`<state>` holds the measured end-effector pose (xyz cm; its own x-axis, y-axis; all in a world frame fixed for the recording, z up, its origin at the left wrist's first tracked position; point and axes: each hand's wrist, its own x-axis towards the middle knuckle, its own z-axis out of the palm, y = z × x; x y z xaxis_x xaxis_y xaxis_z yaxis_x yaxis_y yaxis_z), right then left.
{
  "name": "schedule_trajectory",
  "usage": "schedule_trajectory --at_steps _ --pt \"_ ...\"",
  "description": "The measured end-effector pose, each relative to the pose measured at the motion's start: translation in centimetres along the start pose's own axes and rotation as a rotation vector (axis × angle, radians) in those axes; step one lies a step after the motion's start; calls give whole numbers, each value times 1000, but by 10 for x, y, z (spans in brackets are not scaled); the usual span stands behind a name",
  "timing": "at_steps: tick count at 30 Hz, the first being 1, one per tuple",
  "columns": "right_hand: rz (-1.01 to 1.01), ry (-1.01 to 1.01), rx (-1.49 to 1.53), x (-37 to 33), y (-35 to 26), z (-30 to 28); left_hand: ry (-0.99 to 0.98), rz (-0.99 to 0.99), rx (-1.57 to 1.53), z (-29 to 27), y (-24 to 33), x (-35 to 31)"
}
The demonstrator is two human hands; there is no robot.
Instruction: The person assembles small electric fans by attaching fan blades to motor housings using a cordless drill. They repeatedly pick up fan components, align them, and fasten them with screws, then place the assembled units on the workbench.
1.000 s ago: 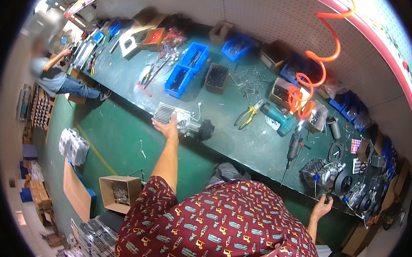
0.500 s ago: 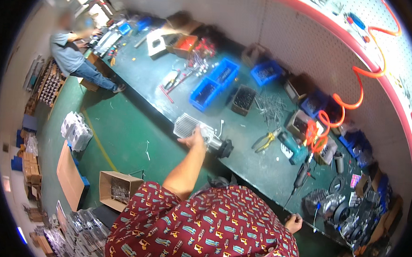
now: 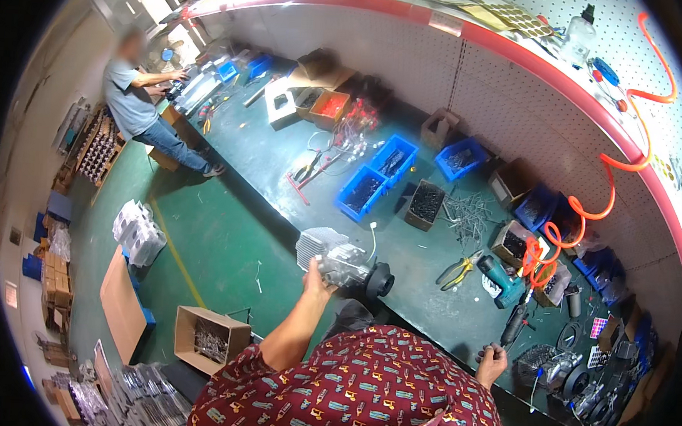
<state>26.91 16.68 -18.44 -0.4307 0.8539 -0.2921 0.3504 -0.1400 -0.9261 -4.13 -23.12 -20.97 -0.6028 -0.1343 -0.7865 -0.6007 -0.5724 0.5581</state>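
Observation:
My left hand [image 3: 318, 281] grips a silver finned metal motor unit [image 3: 337, 257] at the front edge of the bench. A black round part [image 3: 380, 280] sits on the unit's right end, and a thin white cable with a small plug rises from it. At the bench's front edge on the right is my right hand [image 3: 491, 365], its fingers curled together. Whether anything small is between them I cannot make out. Just beyond those fingers lies a black power screwdriver [image 3: 515, 324], its bit end toward the hand. More metal units with black parts [image 3: 560, 373] stand to the right.
Yellow-handled pliers [image 3: 459, 272] and a teal drill [image 3: 501, 283] lie on the bench [image 3: 421, 310]. Behind are blue bins [image 3: 361, 195] of screws and a box of dark fasteners [image 3: 425, 205]. An orange coiled hose [image 3: 584, 214] hangs at right. Another person [image 3: 135, 102] works at the far left.
The motor unit has turned in my left hand, showing more of its metal body. My right hand has risen toward the bench edge and the screwdriver. The whole view has shifted slightly.

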Motion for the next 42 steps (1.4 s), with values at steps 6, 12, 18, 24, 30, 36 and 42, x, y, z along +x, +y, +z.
schedule_trajectory --at_steps 6,12,18,24,30,36,42 --pt "-15 52 -34 -6 -16 81 -77 91 80 -52 143 71" --pt "27 75 -47 -59 -27 144 -102 463 754 -61 371 234" --pt "-107 302 -464 -79 -39 139 -261 352 1051 -6 473 259" --pt "127 574 -495 -105 -20 98 -152 764 1115 25 465 355" --pt "8 782 -483 -79 -25 42 62 1223 1327 102 428 317" --pt "15 806 -313 -7 -18 -81 -469 1665 1289 194 338 229" --pt "-166 735 -247 74 -1 -159 -1105 929 1289 296 -63 -63"
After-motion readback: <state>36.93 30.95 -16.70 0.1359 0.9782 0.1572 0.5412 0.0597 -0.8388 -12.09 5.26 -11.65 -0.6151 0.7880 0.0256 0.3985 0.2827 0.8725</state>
